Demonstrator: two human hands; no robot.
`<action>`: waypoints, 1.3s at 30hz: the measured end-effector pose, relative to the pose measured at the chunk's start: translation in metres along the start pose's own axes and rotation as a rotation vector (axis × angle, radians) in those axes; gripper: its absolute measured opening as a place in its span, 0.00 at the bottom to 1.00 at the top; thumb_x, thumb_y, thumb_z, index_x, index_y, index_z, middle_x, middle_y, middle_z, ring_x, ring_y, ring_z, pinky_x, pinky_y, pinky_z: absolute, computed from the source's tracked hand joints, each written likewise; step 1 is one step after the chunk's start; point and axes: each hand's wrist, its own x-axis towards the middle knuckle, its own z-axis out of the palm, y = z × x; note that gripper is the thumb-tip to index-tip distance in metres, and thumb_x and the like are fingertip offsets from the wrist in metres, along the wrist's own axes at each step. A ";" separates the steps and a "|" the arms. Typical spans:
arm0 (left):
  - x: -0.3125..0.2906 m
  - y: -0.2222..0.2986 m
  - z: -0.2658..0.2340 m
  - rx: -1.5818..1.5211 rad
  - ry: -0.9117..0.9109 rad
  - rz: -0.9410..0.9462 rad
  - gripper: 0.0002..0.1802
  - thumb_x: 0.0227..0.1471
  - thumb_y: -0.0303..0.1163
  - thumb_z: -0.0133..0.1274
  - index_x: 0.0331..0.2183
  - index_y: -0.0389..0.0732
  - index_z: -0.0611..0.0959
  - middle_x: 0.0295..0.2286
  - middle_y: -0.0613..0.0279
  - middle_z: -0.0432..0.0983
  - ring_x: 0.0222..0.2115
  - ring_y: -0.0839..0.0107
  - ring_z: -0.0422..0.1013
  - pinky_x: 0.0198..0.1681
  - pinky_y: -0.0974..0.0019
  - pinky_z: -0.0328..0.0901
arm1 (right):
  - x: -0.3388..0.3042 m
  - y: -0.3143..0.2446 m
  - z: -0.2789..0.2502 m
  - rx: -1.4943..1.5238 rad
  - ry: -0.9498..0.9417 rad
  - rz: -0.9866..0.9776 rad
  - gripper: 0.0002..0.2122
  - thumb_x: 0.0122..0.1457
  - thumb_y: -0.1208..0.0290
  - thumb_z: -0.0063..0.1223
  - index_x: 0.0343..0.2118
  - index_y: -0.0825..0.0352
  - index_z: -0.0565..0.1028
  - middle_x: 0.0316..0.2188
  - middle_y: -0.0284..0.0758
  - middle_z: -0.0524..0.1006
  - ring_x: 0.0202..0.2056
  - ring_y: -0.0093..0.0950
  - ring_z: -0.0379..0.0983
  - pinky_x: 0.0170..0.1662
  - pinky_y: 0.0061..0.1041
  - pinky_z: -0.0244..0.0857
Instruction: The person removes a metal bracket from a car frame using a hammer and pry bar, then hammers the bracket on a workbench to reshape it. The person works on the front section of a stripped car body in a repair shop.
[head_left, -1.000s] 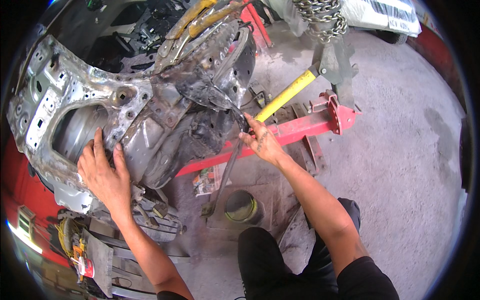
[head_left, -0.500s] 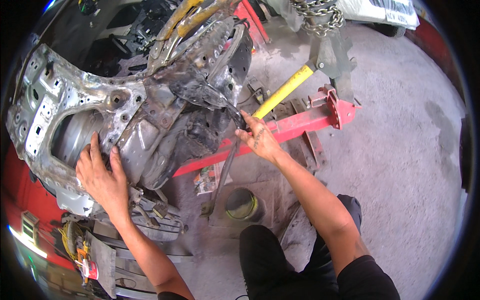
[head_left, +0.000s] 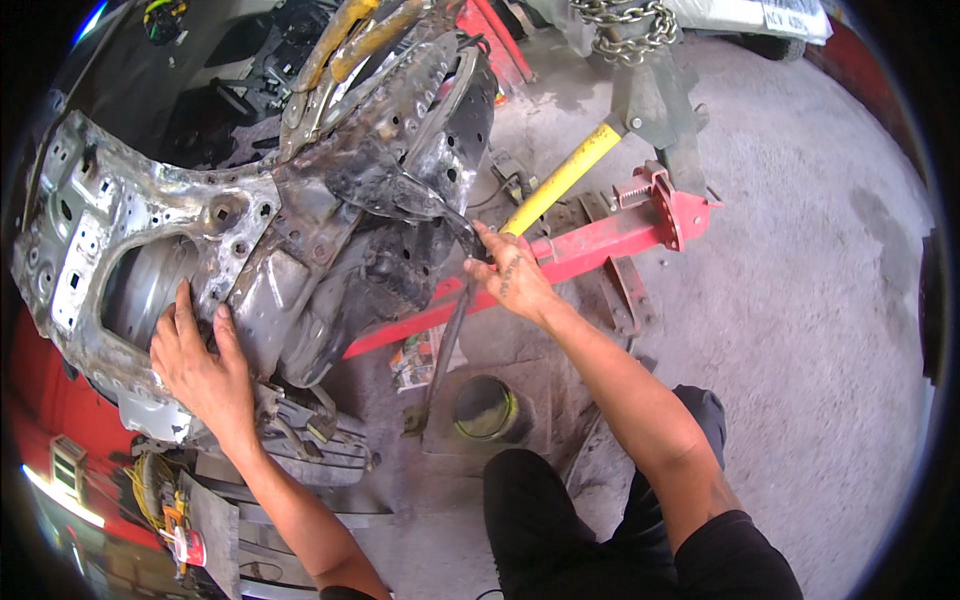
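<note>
A bare, scuffed sheet-metal car body section (head_left: 255, 285) with holes and a large oval opening fills the left side. My left hand (head_left: 205, 365) rests on it beside the opening, fingers spread and thumb apart, holding nothing. From the section's right end a dark metal strip (head_left: 462, 232) sticks out. My right hand (head_left: 520, 285) has its thumb and fingers closed around the end of this strip. Below that hand a thin dark bar (head_left: 447, 350) slants down to the floor. Two worn yellow handles of a clamp-like tool (head_left: 345, 50) rise at the section's far edge.
Right of the section lies a red steel beam (head_left: 590, 250) with a yellow ram (head_left: 565, 180) leading to a grey post wrapped in chain (head_left: 628, 40). A dark round can (head_left: 485, 408) stands near my knees. Loose car parts (head_left: 300, 440) lie at lower left.
The view has shifted slightly, so the body section sits a little lower and further left. Both hands keep their places on the metal.
</note>
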 end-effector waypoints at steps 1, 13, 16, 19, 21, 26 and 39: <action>0.000 0.000 0.000 0.000 -0.003 -0.004 0.27 0.57 0.41 0.56 0.56 0.41 0.77 0.43 0.51 0.74 0.46 0.50 0.68 0.55 0.51 0.59 | 0.000 -0.001 -0.001 0.017 -0.007 0.007 0.31 0.64 0.61 0.54 0.66 0.71 0.60 0.59 0.59 0.67 0.62 0.52 0.62 0.65 0.42 0.57; 0.000 0.000 0.002 0.006 0.022 0.003 0.27 0.58 0.41 0.56 0.56 0.41 0.78 0.42 0.52 0.74 0.45 0.52 0.69 0.55 0.52 0.59 | 0.000 0.005 0.004 -0.058 0.047 -0.039 0.32 0.63 0.61 0.56 0.67 0.68 0.61 0.57 0.55 0.70 0.54 0.46 0.71 0.58 0.39 0.65; 0.000 0.000 0.001 0.003 0.021 -0.004 0.27 0.57 0.41 0.57 0.55 0.41 0.78 0.42 0.52 0.74 0.45 0.51 0.69 0.54 0.52 0.59 | 0.000 0.003 0.003 -0.025 0.015 0.001 0.32 0.63 0.61 0.56 0.66 0.68 0.61 0.56 0.55 0.70 0.54 0.46 0.71 0.58 0.38 0.65; 0.000 0.002 0.000 -0.009 0.024 -0.007 0.26 0.57 0.41 0.57 0.55 0.40 0.78 0.41 0.52 0.74 0.45 0.51 0.69 0.54 0.52 0.59 | 0.000 0.004 0.004 -0.039 0.028 -0.020 0.32 0.63 0.60 0.56 0.66 0.68 0.61 0.56 0.54 0.70 0.54 0.45 0.71 0.58 0.38 0.65; 0.001 0.003 0.000 -0.010 0.028 -0.005 0.26 0.57 0.41 0.57 0.55 0.41 0.78 0.41 0.52 0.74 0.45 0.51 0.69 0.54 0.52 0.59 | 0.001 0.006 0.004 -0.043 0.027 -0.019 0.32 0.63 0.60 0.56 0.66 0.69 0.61 0.56 0.55 0.70 0.54 0.46 0.71 0.58 0.38 0.65; 0.000 -0.002 0.005 0.011 0.035 0.010 0.26 0.58 0.41 0.56 0.55 0.41 0.78 0.41 0.52 0.74 0.45 0.51 0.69 0.53 0.52 0.60 | 0.001 0.009 0.007 -0.070 0.038 -0.038 0.32 0.63 0.60 0.55 0.66 0.69 0.61 0.56 0.57 0.70 0.56 0.49 0.69 0.59 0.40 0.63; -0.002 -0.008 0.010 0.036 0.032 0.082 0.26 0.61 0.45 0.54 0.56 0.42 0.78 0.44 0.51 0.76 0.45 0.51 0.70 0.52 0.51 0.61 | 0.002 0.005 0.006 -0.071 0.075 -0.030 0.32 0.64 0.57 0.53 0.65 0.72 0.60 0.52 0.56 0.72 0.55 0.51 0.69 0.58 0.42 0.63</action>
